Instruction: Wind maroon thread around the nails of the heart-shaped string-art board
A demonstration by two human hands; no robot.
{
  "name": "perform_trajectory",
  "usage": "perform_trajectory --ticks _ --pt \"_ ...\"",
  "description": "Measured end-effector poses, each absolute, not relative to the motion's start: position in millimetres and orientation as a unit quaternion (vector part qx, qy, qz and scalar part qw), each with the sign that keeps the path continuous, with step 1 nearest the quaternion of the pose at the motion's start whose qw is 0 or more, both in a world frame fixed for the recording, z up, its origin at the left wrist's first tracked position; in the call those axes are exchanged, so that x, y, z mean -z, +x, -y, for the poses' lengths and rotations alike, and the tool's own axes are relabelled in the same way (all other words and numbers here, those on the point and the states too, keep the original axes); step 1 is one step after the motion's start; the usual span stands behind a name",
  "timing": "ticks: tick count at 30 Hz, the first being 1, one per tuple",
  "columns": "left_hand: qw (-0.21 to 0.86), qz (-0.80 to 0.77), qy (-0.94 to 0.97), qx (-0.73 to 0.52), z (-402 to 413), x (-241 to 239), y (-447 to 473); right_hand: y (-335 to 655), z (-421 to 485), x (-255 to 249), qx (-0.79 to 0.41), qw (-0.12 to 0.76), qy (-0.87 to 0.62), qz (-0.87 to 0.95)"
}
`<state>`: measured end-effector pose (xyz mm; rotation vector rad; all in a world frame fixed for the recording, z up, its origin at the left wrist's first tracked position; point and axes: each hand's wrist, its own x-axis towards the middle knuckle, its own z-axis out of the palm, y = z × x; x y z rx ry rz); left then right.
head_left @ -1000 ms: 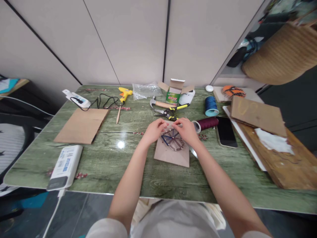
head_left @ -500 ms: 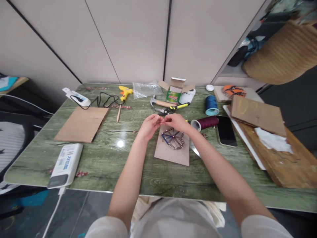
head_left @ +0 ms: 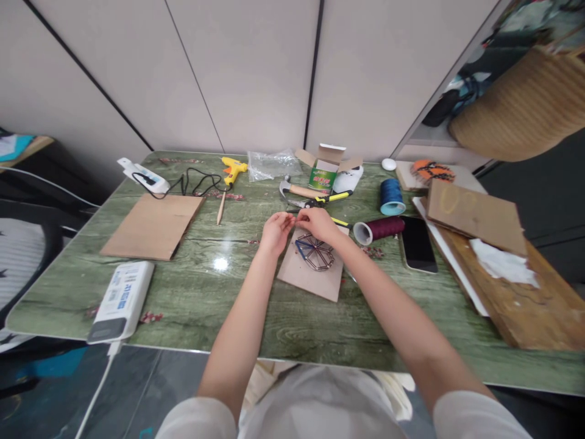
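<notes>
- Delicately, fingertips [head_left: 289,221] of the left hand [head_left: 275,235] and right hand [head_left: 319,224] pinch together; anything held is too small to tell.
- Just beneath them lies a stick-built wheel frame [head_left: 315,253], seemingly untouched.
- Under the frame, a cardboard square [head_left: 299,277]; right of it, a maroon thread spool [head_left: 379,230].
- Risk: a lowered right wrist could bump the frame, shifting its spokes.

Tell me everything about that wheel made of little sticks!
This round frame looks like a spoked wheel of thin brown sticks, with some blue ones on its left side. It lies flat on a cardboard piece, with gaps between the spokes. The right hand is just beyond its top edge; I cannot tell whether they touch.
</notes>
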<state>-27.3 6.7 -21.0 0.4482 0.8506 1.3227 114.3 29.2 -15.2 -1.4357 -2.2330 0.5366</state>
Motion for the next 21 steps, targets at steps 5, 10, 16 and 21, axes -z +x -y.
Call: perform_trajectory --ticks 5,10,16,21 --pt "0.673 -0.407 0.209 -0.581 -8.5 21.0 -35.0 108.2 -34.9 13.0 -0.21 0.217 -0.501 0.811" --pt "0.657 -0.469 0.391 -0.442 -8.7 12.7 -58.3 102.1 -35.2 4.9 -0.231 0.174 -0.497 0.818" --pt "0.589 -0.482 0.521 -0.386 4.7 -19.9 -70.1 94.0 -18.9 -6.0 -0.208 0.192 -0.504 0.816" --pt "0.533 -0.525 0.587 -0.309 18.9 -46.9 -71.8 90.3 9.4 -14.9 -0.149 0.199 -0.532 0.809"
